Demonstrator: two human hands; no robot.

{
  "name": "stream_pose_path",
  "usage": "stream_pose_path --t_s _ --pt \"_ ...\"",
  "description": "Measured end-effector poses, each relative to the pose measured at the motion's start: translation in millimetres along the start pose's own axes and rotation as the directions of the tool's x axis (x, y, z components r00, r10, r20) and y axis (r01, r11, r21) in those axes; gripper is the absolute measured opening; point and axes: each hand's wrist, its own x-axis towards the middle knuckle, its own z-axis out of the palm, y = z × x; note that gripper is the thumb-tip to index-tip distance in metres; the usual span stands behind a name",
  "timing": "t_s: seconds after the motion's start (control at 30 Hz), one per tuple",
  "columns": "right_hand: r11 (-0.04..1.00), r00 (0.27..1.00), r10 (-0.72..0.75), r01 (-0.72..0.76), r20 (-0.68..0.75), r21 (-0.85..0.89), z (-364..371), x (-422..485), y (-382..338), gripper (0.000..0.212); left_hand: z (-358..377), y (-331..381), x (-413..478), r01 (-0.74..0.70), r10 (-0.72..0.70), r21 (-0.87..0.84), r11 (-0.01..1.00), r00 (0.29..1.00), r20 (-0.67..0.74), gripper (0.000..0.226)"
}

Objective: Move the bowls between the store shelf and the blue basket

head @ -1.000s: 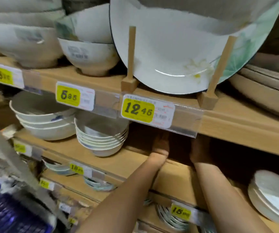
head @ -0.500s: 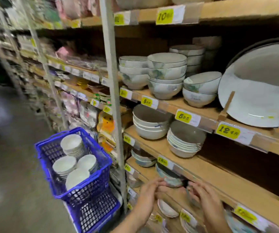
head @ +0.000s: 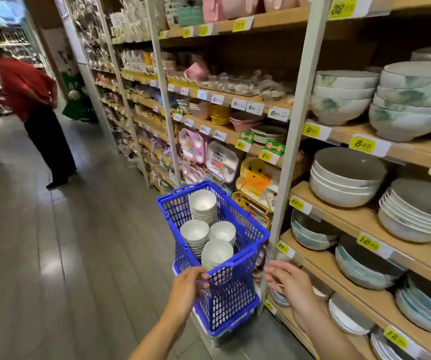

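The blue basket (head: 235, 297) stands in the aisle beside the wooden store shelf (head: 360, 216). It holds several stacks of small white bowls (head: 217, 252), one stack (head: 202, 202) at its far end. My left hand (head: 188, 289) is at the basket's near left corner with loosely curled fingers by the rim, and it holds nothing. My right hand (head: 288, 284) hovers empty, fingers spread, between the basket and the shelf. Larger grey-and-white bowls (head: 344, 183) sit stacked on the shelf boards to the right.
A white shelf upright (head: 287, 178) rises just right of the basket. A person in a red top (head: 27, 87) bends over further down the aisle on the left. Grey plank floor (head: 53, 255) stretches between. Stacked plates (head: 347, 315) fill the lowest shelf.
Both hands have come out of the shelf, empty, and moved left to the basket. My view has pulled back from the shelf and turned down the aisle.
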Motion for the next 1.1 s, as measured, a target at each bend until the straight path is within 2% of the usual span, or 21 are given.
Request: stream_pose_path --t_s 0.23,0.5,0.63,0.73,0.87,0.97,1.1 --pt "0.992 0.996 0.005 0.007 0.093 -0.123 69.4 72.4 -8.2 0.01 -44.8 -9.9 75.7 0.069 -0.065 0.044 0.997 0.994 -0.087 0.026" --pt "0.946 0.995 0.069 -0.04 0.078 -0.322 121.9 206.5 17.2 0.021 -47.4 7.5 192.7 0.085 -0.078 0.205 0.975 0.996 -0.043 0.012" --pt "0.872 0.985 0.146 -0.086 0.09 -0.482 130.6 258.3 43.1 0.033 -29.0 6.6 253.9 0.069 -0.082 0.359 0.931 0.996 0.021 0.015" --pt "0.759 0.967 0.234 -0.117 0.101 -0.64 135.0 279.3 59.6 0.042 -10.7 -2.5 292.0 0.082 -0.158 0.493 0.866 0.981 0.115 0.019" --pt "0.6 0.944 0.33 -0.193 0.02 -0.776 138.1 284.2 77.8 0.054 6.8 -23.1 333.7 -0.028 -0.273 0.706 0.708 0.911 0.31 0.013" --pt "0.498 0.919 0.387 -0.273 -0.07 -0.823 151.4 289.7 90.7 0.068 11.1 -44.1 364.8 -0.157 -0.352 0.78 0.606 0.826 0.44 0.032" --pt "0.486 0.862 0.448 -0.456 -0.235 -0.746 173.4 294.7 100.1 0.079 14.4 -70.2 397.2 -0.293 -0.47 0.781 0.551 0.664 0.581 0.058"
